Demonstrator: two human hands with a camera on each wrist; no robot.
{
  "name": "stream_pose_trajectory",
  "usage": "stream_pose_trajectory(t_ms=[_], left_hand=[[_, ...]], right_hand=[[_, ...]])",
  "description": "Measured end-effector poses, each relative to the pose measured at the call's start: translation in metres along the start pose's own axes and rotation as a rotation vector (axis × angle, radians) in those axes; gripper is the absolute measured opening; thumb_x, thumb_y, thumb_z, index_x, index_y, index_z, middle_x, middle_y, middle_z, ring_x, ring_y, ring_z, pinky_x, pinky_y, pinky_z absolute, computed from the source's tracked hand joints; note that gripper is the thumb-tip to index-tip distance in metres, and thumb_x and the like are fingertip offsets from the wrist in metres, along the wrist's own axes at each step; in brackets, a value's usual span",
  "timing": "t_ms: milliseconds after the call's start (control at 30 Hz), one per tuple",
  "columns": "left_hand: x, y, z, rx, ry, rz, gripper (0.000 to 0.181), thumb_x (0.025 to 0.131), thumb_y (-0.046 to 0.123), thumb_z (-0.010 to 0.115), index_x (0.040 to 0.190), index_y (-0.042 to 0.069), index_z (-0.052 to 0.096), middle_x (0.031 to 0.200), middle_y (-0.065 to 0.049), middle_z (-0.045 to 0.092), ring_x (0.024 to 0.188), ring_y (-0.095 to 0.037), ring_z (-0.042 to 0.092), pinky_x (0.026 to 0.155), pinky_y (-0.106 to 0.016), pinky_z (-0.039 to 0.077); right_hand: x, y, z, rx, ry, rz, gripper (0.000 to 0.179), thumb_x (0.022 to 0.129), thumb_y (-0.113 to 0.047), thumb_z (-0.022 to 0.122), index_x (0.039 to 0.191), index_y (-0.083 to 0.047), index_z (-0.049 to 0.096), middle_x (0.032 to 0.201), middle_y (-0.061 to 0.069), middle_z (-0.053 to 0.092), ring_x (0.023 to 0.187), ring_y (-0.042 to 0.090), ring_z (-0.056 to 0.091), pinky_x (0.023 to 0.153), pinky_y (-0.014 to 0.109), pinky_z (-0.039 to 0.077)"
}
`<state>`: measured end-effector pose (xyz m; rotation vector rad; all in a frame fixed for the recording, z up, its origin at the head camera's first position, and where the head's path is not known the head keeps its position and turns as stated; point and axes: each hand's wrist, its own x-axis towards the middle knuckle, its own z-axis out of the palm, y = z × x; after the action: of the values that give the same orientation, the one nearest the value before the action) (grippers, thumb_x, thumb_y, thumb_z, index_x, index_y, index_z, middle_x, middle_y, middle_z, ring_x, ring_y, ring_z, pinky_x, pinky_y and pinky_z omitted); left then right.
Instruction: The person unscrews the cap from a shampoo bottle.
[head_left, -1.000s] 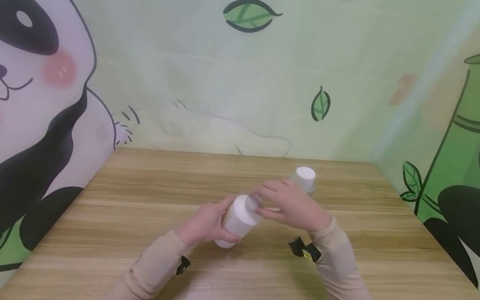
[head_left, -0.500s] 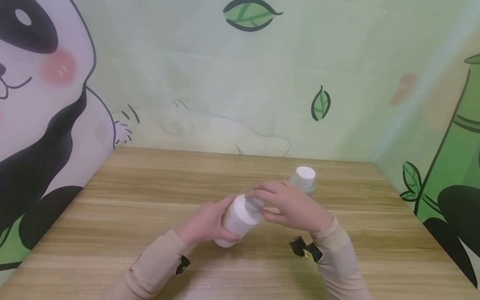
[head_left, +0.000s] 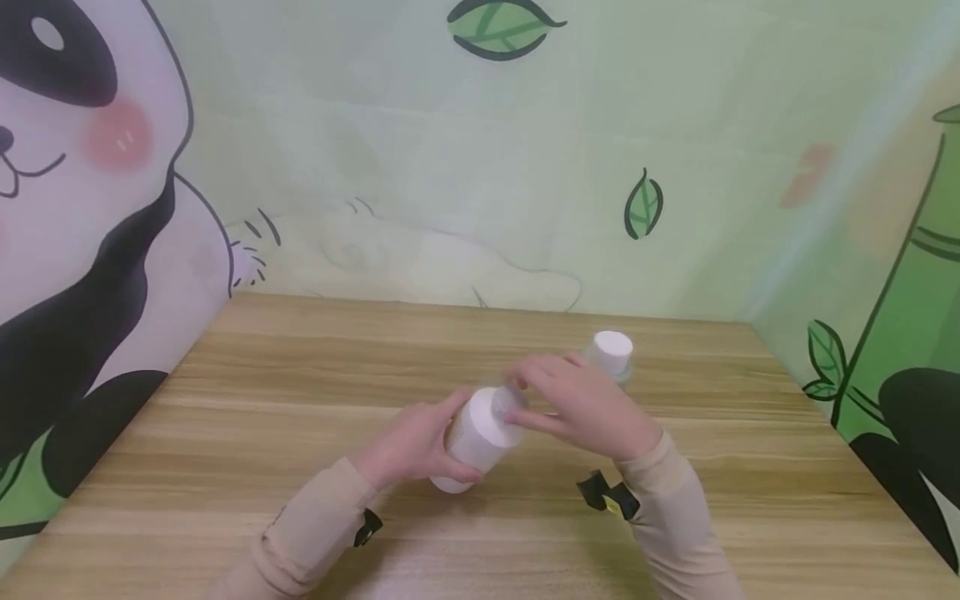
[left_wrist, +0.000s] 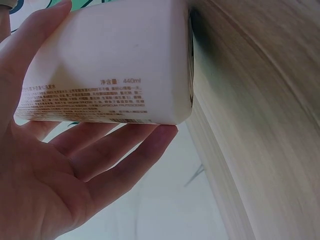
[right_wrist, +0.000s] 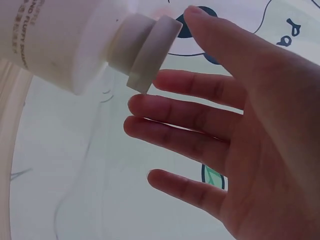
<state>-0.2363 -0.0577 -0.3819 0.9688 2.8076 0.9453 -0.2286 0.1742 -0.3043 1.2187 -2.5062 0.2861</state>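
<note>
A white shampoo bottle [head_left: 474,440] leans to the right above the wooden table, its top toward the right hand. The left hand [head_left: 405,442] grips it round the body, thumb on the near side. Small brown print and "440ml" show on the bottle in the left wrist view. At the bottle's top is a white cap [right_wrist: 155,55] with a wider outer part. The right hand [head_left: 588,407] is at this cap, thumb and fingers on either side of it. In the right wrist view its fingers are fairly straight, with a gap between thumb and cap. Fingertip contact with the cap is unclear.
Behind the right hand stands a second container [head_left: 613,354] with a white lid and a pale greenish body, partly hidden. The wooden table [head_left: 300,358] ends at a wall [head_left: 420,150] printed with leaves and a panda. Each wrist wears a small black camera.
The right hand's fingers have lifted and spread a little from the cap, where they were closer round it half a second ago. The left hand and the bottle stay almost still.
</note>
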Motion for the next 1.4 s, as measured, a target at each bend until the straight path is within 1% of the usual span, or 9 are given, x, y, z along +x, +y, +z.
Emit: stream_pose_trajectory(t_ms=[100, 233, 367, 600, 700, 800, 967, 1100, 1400], left_hand=[[0.0012, 0.0001, -0.0001, 0.006, 0.004, 0.008, 0.088, 0.065, 0.034, 0.087, 0.138, 0.014, 0.042, 0.101, -0.011, 0.072, 0.085, -0.022, 0.068, 0.074, -0.035, 0.055], [0.002, 0.0004, -0.0002, 0.0, 0.003, 0.006, 0.089, 0.065, 0.033, 0.087, 0.139, 0.015, 0.042, 0.102, -0.01, 0.071, 0.085, -0.021, 0.068, 0.074, -0.034, 0.055], [0.0021, 0.0016, -0.0009, -0.027, -0.004, -0.009, 0.092, 0.064, 0.032, 0.088, 0.141, 0.016, 0.04, 0.104, -0.011, 0.071, 0.088, -0.021, 0.067, 0.076, -0.037, 0.055], [0.0027, 0.0013, -0.0013, -0.053, -0.013, -0.024, 0.092, 0.064, 0.031, 0.088, 0.142, 0.016, 0.04, 0.106, -0.011, 0.071, 0.09, -0.022, 0.067, 0.078, -0.037, 0.055], [0.0025, 0.0007, -0.0006, -0.062, -0.021, -0.031, 0.092, 0.065, 0.031, 0.088, 0.142, 0.017, 0.04, 0.108, -0.011, 0.07, 0.092, -0.022, 0.067, 0.08, -0.039, 0.055], [0.0016, 0.0001, 0.0001, -0.058, -0.023, -0.033, 0.091, 0.065, 0.032, 0.088, 0.141, 0.018, 0.04, 0.109, -0.011, 0.07, 0.092, -0.022, 0.066, 0.08, -0.039, 0.055], [-0.0004, -0.0011, 0.0013, -0.035, -0.014, -0.017, 0.091, 0.065, 0.033, 0.088, 0.141, 0.017, 0.04, 0.106, -0.011, 0.071, 0.089, -0.022, 0.067, 0.077, -0.037, 0.055], [-0.0015, -0.0016, 0.0029, -0.037, -0.018, -0.014, 0.091, 0.065, 0.033, 0.088, 0.141, 0.016, 0.04, 0.107, -0.012, 0.071, 0.09, -0.023, 0.068, 0.078, -0.038, 0.056], [-0.0004, 0.0011, 0.0, -0.024, -0.014, -0.005, 0.092, 0.065, 0.032, 0.087, 0.141, 0.015, 0.039, 0.106, -0.012, 0.071, 0.089, -0.024, 0.068, 0.078, -0.039, 0.056]], right_hand=[[0.0, 0.0006, 0.001, -0.024, 0.024, -0.027, 0.033, 0.086, -0.039, 0.068, 0.106, -0.014, 0.063, 0.097, -0.005, 0.068, 0.094, 0.012, 0.063, 0.09, 0.039, 0.049], [0.0, 0.0016, 0.002, -0.045, 0.054, -0.065, 0.031, 0.086, -0.038, 0.069, 0.104, -0.014, 0.063, 0.097, -0.005, 0.068, 0.092, 0.012, 0.063, 0.085, 0.035, 0.048], [0.0006, 0.0032, 0.002, -0.042, 0.057, -0.098, 0.031, 0.085, -0.035, 0.07, 0.107, -0.014, 0.064, 0.102, -0.004, 0.068, 0.095, 0.013, 0.064, 0.083, 0.034, 0.049], [-0.0004, 0.0048, -0.0011, -0.007, 0.036, -0.152, 0.036, 0.082, -0.023, 0.074, 0.114, -0.013, 0.064, 0.11, 0.001, 0.068, 0.103, 0.018, 0.063, 0.087, 0.039, 0.052], [-0.0007, 0.0043, -0.0021, -0.004, 0.031, -0.169, 0.039, 0.08, -0.023, 0.076, 0.116, -0.013, 0.064, 0.112, 0.001, 0.067, 0.105, 0.018, 0.063, 0.086, 0.039, 0.053], [-0.0014, 0.0035, -0.0023, -0.003, 0.024, -0.165, 0.042, 0.081, -0.028, 0.075, 0.118, -0.012, 0.063, 0.113, 0.001, 0.067, 0.106, 0.018, 0.063, 0.088, 0.04, 0.052], [-0.0023, 0.0027, -0.0006, -0.006, 0.029, -0.107, 0.045, 0.086, -0.035, 0.07, 0.121, -0.009, 0.061, 0.115, 0.003, 0.069, 0.107, 0.019, 0.065, 0.093, 0.041, 0.052], [-0.0031, 0.0021, 0.0006, -0.02, 0.047, -0.077, 0.041, 0.086, -0.037, 0.068, 0.116, -0.01, 0.064, 0.109, 0.001, 0.07, 0.102, 0.016, 0.065, 0.09, 0.039, 0.052], [-0.0023, 0.0023, 0.0006, -0.073, 0.1, -0.116, 0.035, 0.083, -0.039, 0.071, 0.106, -0.013, 0.065, 0.097, -0.003, 0.071, 0.09, 0.013, 0.066, 0.083, 0.036, 0.052]])
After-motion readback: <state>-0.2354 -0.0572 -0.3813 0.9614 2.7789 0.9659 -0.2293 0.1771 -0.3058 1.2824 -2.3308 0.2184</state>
